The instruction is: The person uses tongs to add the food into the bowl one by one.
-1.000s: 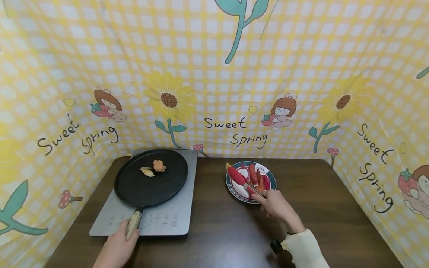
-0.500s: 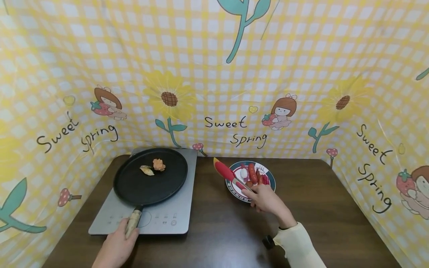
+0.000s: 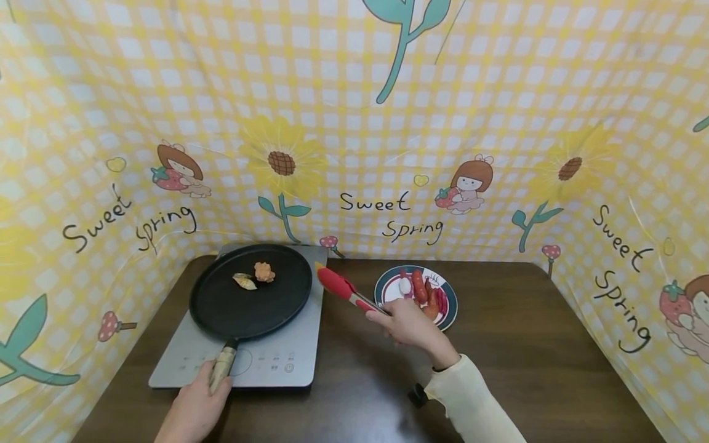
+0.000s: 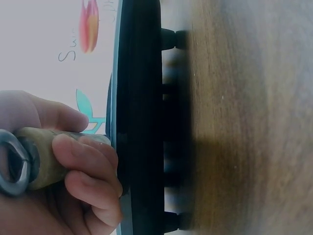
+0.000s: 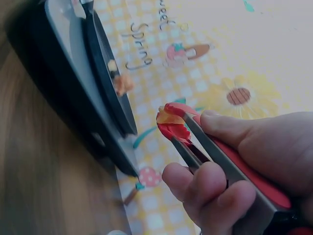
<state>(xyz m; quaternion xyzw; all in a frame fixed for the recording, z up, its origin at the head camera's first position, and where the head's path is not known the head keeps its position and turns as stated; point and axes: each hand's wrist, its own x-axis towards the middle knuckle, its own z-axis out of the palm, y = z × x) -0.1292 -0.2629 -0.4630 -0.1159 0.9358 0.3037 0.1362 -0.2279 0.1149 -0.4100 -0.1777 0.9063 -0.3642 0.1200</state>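
My left hand grips the pale handle of a flat black frying pan, its fingers curled round it in the left wrist view. On the pan lie a knobbly orange-brown chunk and a small tan, shell-shaped piece. My right hand holds red-tipped metal tongs in the air between plate and pan. A yellowish piece is pinched between the tong tips, its kind unclear. Beneath the right hand, partly hidden, is a plate with sausages and a white lump.
The pan stands on a silver induction cooktop at the left of the dark wooden table. A yellow checked cloth with flower prints encloses the back and both sides.
My right hand has carried the tongs with the yellowish piece left from over the plate, up to near the pan's right edge. The left hand stays on the pan handle.
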